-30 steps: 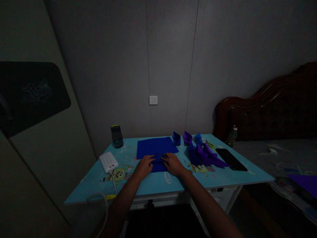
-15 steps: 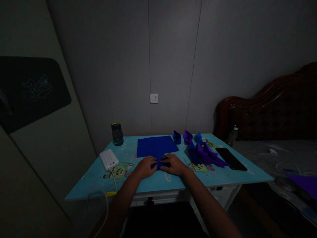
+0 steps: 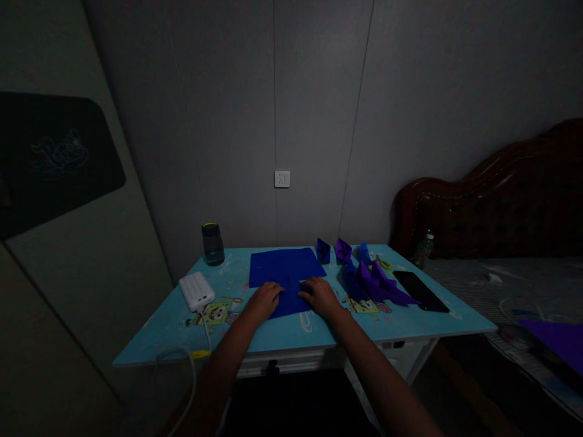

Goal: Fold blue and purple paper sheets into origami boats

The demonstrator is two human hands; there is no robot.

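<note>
On the table (image 3: 273,337), blue paper (image 3: 291,303) lies flat between the hands: left (image 3: 266,297) and right (image 3: 320,295), set apart, loosely open at its sides. Uneven pressure from either could skew the paper or crease it crookedly.

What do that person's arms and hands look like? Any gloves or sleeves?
The left hand and right hand have no gloves, and both forearms look bare, with no sleeves in view. It's too dark to tell about rings.
</note>
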